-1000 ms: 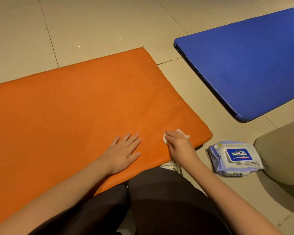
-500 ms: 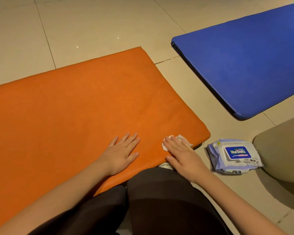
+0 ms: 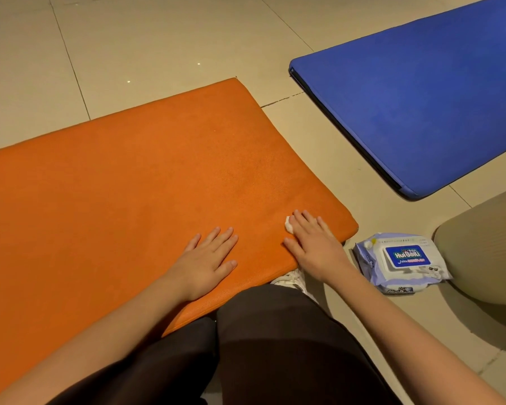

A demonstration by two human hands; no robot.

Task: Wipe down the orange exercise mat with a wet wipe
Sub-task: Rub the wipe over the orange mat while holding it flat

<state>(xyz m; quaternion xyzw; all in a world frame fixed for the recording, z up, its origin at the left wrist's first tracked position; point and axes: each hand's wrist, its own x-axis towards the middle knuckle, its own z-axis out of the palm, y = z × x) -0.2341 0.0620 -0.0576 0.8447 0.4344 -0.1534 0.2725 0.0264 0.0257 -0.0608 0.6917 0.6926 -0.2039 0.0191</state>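
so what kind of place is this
Likely a gym or exercise room, though a home workout space is possible. An orange exercise mat and a blue mat lie flat on a pale tiled floor, with a pack of wet wipes by the orange one's corner.

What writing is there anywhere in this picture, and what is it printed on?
"HuiBaiLi": white letters on the blue label of the wipes pack.
The red line under the brand and the small print along the pack's top and bottom edges: too small to read.
The orange mat and blue mat: no writing visible.
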